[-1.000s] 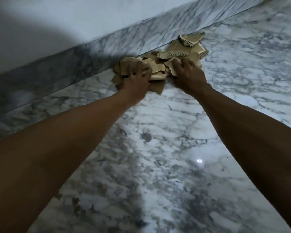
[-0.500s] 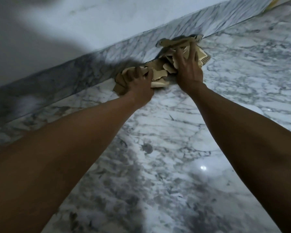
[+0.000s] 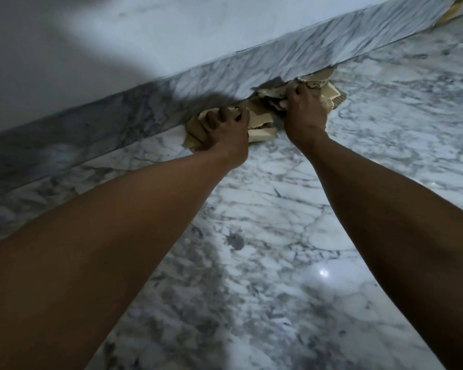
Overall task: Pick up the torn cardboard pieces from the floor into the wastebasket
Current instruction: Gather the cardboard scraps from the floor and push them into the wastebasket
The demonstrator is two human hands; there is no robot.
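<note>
Head view: your left hand and right hand now curl tight around the torn cardboard pieces, bunched closer than a second ago against the marble skirting. They seem ready to lift; no wastebasket visible.

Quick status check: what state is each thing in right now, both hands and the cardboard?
left hand: fingers curled, gripping the left end of the pile.
right hand: fingers curled over the right end of the pile, gripping scraps.
cardboard pieces: torn, bunched in a heap against the marble baseboard, on the floor.
wastebasket: not in view.
</note>
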